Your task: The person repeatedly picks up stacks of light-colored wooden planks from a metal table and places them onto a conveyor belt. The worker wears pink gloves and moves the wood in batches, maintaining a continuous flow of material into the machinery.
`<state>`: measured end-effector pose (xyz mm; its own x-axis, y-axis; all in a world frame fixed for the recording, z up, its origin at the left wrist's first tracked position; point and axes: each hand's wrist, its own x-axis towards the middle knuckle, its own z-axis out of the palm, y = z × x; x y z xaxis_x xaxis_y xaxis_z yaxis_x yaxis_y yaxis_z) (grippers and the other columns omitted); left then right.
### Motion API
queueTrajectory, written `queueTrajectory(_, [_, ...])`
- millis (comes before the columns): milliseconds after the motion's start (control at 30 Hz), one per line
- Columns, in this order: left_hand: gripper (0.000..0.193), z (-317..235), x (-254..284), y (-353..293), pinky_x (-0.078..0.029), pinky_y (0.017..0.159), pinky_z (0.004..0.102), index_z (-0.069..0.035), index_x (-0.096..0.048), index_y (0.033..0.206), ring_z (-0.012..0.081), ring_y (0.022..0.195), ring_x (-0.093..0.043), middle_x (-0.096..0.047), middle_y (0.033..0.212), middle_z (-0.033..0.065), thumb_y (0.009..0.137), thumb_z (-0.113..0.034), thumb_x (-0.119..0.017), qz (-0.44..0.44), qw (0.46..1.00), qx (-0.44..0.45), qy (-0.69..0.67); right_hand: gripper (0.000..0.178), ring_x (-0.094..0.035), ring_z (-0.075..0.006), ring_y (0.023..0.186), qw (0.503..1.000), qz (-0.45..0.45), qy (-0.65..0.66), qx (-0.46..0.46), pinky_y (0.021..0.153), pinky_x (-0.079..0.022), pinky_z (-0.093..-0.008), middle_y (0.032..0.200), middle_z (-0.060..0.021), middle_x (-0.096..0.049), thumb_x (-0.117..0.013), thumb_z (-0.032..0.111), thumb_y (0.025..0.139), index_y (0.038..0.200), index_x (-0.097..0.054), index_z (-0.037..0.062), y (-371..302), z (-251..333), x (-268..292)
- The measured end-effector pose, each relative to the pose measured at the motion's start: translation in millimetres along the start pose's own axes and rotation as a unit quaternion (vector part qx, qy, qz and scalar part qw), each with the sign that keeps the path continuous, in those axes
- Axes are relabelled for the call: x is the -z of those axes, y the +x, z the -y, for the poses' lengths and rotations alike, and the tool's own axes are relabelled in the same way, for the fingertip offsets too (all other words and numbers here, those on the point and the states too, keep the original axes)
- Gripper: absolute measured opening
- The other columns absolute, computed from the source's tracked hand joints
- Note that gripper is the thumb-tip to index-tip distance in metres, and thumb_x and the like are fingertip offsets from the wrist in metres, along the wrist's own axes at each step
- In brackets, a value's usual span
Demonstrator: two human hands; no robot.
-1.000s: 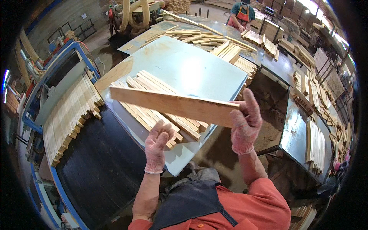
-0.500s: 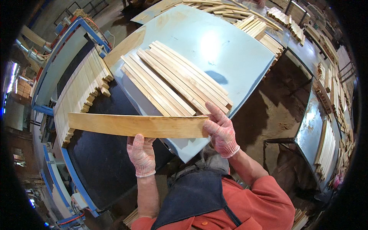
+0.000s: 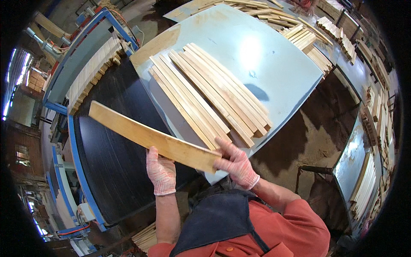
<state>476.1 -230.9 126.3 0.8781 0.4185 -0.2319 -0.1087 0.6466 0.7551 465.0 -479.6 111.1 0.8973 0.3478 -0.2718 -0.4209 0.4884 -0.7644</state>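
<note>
A long, pale wooden board is held up on edge, with its left end higher and farther away than its right. My left hand, in a reddish-white knit glove, grips its lower edge near the middle, thumb on the near face. My right hand, gloved alike, is closed on the right end, with the fingers partly hidden behind it. Just beyond the right hand, two groups of wooden strips lie side by side on a pale blue-grey tabletop.
At left is a black conveyor belt in a blue frame, with a row of wooden strips at its far end. More wood lies beyond the table. A metal-topped table at right bears several stacks. Another person's hand shows far off.
The board has gone from nearly level to slanting, its left end raised and its right end lowered with my right hand. The strips on the belt have moved away toward the machine.
</note>
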Motion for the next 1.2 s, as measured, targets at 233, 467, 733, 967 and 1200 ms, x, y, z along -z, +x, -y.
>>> queueTrajectory(233, [0.071, 3, -9, 7, -0.048, 0.116, 0.0478, -0.009, -0.045, 0.154, 0.0289, 0.129, -0.061, -0.060, 0.136, 0.0109, 0.087, -0.017, -0.067, 0.006, 0.997, 0.075, 0.029, 0.077, -0.065, -0.0219, 0.126, 0.912, 0.163, -0.373, 0.039, 0.109, -0.052, -0.0356, 0.137, -0.0179, -0.069, -0.080, 0.024, 0.095, 0.160, -0.045, 0.0041, 18, 35, 11])
queueTrajectory(467, [0.070, 21, 11, 28, -0.049, 0.114, 0.0557, -0.006, -0.054, 0.147, 0.0352, 0.125, -0.064, -0.065, 0.132, 0.0117, 0.077, -0.009, -0.059, -0.019, 0.992, 0.126, -0.011, 0.062, -0.069, -0.0389, 0.112, 0.641, -0.052, -0.754, 0.135, 0.094, -0.058, -0.0468, 0.125, -0.0234, -0.070, -0.067, 0.033, 0.097, 0.147, -0.053, -0.0009, 79, 60, 9])
queueTrajectory(733, [0.052, 21, 29, 36, -0.060, 0.090, 0.0471, -0.007, -0.059, 0.134, 0.0286, 0.101, -0.070, -0.070, 0.113, 0.0109, 0.084, -0.021, -0.057, -0.005, 0.998, 0.055, 0.017, 0.045, -0.073, -0.0402, 0.100, 0.549, -0.007, -0.834, 0.054, 0.081, -0.059, -0.0519, 0.104, -0.0236, -0.075, -0.061, 0.024, 0.098, 0.135, -0.054, -0.0018, 95, 71, -16])
queueTrajectory(967, [0.064, 8, 46, 33, -0.047, 0.050, 0.0265, -0.018, -0.051, 0.146, 0.0110, 0.058, -0.055, -0.068, 0.089, 0.0058, 0.100, -0.060, -0.069, 0.033, 0.994, 0.090, -0.044, 0.035, -0.076, -0.0404, 0.099, 0.537, -0.012, -0.840, -0.080, 0.080, -0.062, -0.0494, 0.104, -0.0255, -0.075, -0.059, 0.019, 0.100, 0.125, -0.055, -0.0041, 130, 61, -23])
queueTrajectory(1200, [0.033, 35, 70, 72, -0.055, 0.057, 0.0308, -0.012, -0.059, 0.126, 0.0159, 0.071, -0.063, -0.064, 0.098, 0.0075, 0.096, -0.014, -0.070, 0.073, 0.978, 0.184, -0.071, 0.033, -0.075, -0.0355, 0.096, 0.591, 0.075, -0.803, 0.028, 0.090, -0.060, -0.0405, 0.107, -0.0204, -0.076, -0.066, 0.035, 0.100, 0.116, -0.074, 0.0074, 132, 29, -10])
